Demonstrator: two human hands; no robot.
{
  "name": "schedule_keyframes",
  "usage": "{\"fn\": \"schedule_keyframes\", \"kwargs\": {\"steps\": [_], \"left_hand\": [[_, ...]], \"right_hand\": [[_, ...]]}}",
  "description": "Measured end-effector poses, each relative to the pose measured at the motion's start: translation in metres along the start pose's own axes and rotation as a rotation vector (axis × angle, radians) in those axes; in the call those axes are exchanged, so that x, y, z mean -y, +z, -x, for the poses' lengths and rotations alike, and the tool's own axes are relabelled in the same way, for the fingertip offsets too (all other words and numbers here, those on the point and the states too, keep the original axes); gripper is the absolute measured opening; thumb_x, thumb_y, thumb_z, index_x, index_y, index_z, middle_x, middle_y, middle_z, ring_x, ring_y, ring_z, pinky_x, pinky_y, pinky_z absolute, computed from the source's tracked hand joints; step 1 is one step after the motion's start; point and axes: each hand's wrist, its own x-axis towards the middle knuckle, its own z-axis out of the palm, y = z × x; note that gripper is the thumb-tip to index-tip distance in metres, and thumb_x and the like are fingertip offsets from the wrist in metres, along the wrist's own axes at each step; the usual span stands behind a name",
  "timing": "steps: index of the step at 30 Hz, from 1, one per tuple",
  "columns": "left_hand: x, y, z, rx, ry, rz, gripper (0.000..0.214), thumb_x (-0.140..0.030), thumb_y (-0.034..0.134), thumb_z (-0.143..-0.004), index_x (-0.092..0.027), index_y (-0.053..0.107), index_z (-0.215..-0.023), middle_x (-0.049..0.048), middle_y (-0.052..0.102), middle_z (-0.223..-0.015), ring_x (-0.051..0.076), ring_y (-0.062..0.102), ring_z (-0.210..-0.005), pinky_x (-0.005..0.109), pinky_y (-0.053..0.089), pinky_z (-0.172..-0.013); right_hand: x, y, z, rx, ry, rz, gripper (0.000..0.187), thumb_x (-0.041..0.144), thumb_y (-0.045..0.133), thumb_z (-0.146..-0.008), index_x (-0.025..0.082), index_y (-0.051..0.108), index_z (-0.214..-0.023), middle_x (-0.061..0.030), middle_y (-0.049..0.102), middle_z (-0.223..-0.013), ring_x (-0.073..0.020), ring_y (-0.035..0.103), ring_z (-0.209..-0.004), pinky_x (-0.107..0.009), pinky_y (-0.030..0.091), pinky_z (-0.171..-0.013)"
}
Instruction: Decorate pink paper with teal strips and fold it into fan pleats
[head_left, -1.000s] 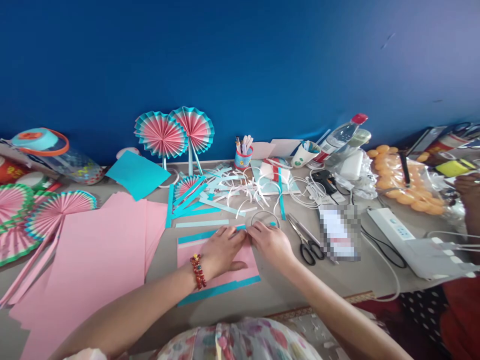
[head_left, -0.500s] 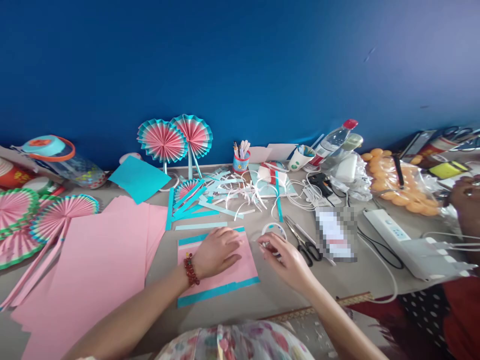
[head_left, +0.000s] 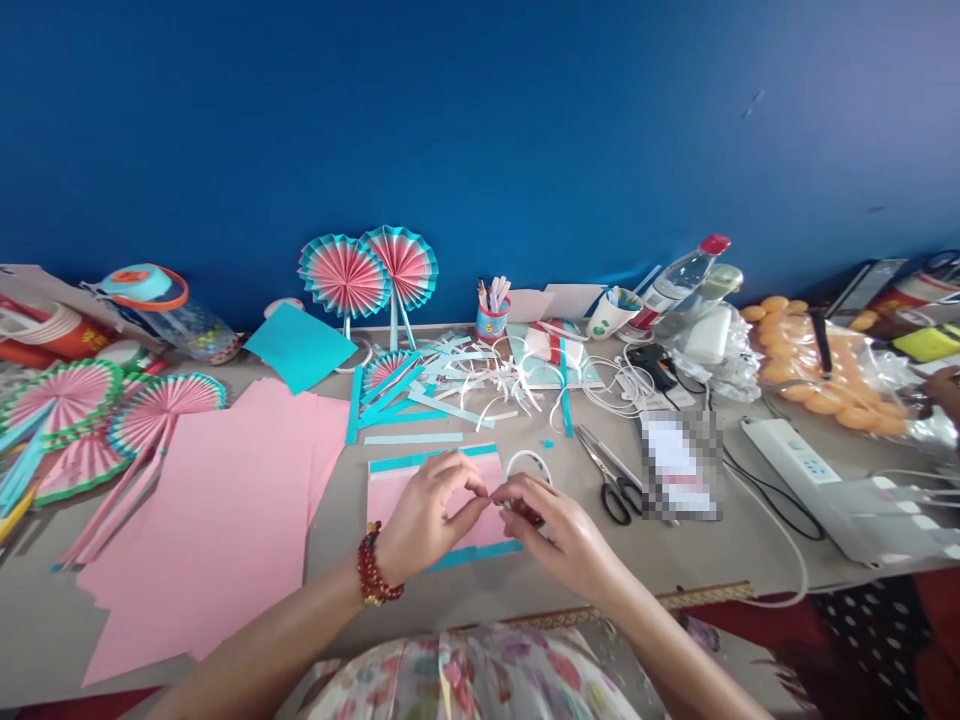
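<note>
The left hand [head_left: 427, 515], just below the middle of the frame, has thumb and forefinger brought to a near-closed pinch, the other fingers curled; the right hand [head_left: 562, 520], just right of it, is bent into a matching pinch, the two sets of tips almost meeting; whatever lies between them is too small to tell. The tape [head_left: 529, 455] shows behind the right fingers; whether they grip it or it rests on the table [head_left: 337, 580], I cannot tell. The sheet [head_left: 386, 495] lies flat at lower centre, partly under the left hand, with a blue strip [head_left: 394, 463] along its far edge and another band [head_left: 480, 555] along its near edge.

The step looks like fine fingertip work, probably on the tape's loose end; to do it well, hold the roll steady and let only the tips work; lift any end squarely, so that it neither splits nor curls onto itself; keep the sticky side off the pink face, which might tear; keep the wrists light, so that the sheet does not skew; the scissors [head_left: 615, 500], right of centre, lie near for a clean cut.
</note>
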Motion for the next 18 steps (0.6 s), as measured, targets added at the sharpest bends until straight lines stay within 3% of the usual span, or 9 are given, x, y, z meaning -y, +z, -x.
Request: {"fn": "schedule_keyframes", "kwargs": {"steps": [4, 7, 11, 14, 18], "left_hand": [[-0.007, -0.003, 0.01, -0.015, -0.058, 0.067, 0.011, -0.02, 0.053, -0.093, -0.02, 0.055, -0.083, 0.0025, 0.061, -0.087, 0.017, 0.058, -0.088, 0.03, 0.045, -0.083], [-0.008, -0.012, 0.022, -0.029, -0.16, 0.166, 0.012, -0.022, 0.054, -0.093, -0.02, 0.053, -0.081, 0.0025, 0.059, -0.086, 0.017, 0.056, -0.086, 0.028, 0.044, -0.08], [-0.003, -0.034, 0.041, -0.065, -0.296, 0.289, 0.014, -0.027, 0.052, -0.094, -0.019, 0.053, -0.082, 0.0021, 0.055, -0.085, 0.016, 0.054, -0.085, 0.027, 0.043, -0.079], [0.002, -0.052, 0.058, -0.103, -0.395, 0.311, 0.017, -0.031, 0.052, -0.094, -0.019, 0.052, -0.082, 0.0015, 0.052, -0.084, 0.015, 0.05, -0.083, 0.026, 0.041, -0.078], [0.01, -0.063, 0.081, -0.087, -0.51, 0.259, 0.02, -0.036, 0.053, -0.093, -0.02, 0.052, -0.081, 0.0004, 0.05, -0.082, 0.015, 0.048, -0.079, 0.024, 0.04, -0.072]], "right_hand": [[0.004, 0.003, 0.008, 0.023, 0.066, 0.009, 0.025, 0.028, 0.046, -0.098, 0.024, 0.052, -0.122, 0.0, 0.066, -0.083, -0.0125, 0.064, -0.068, -0.022, 0.046, -0.066], [0.005, -0.004, 0.016, -0.035, 0.074, 0.08, 0.039, 0.034, 0.051, -0.097, 0.023, 0.045, -0.134, 0.0013, 0.066, -0.079, -0.0132, 0.062, -0.067, -0.023, 0.045, -0.066], [0.006, -0.024, 0.024, 0.026, 0.052, 0.114, 0.024, 0.043, 0.055, -0.095, 0.023, 0.062, -0.105, 0.0022, 0.063, -0.073, -0.0119, 0.057, -0.063, -0.021, 0.042, -0.062], [0.004, -0.034, 0.027, 0.07, 0.094, 0.114, 0.027, 0.042, 0.047, -0.098, 0.022, 0.062, -0.089, 0.0028, 0.06, -0.068, -0.0106, 0.053, -0.058, -0.021, 0.038, -0.057], [-0.002, -0.038, 0.028, 0.123, 0.134, 0.229, 0.029, 0.042, 0.053, -0.095, 0.021, 0.057, -0.076, 0.0028, 0.06, -0.066, -0.0109, 0.053, -0.058, -0.021, 0.036, -0.056]]}}
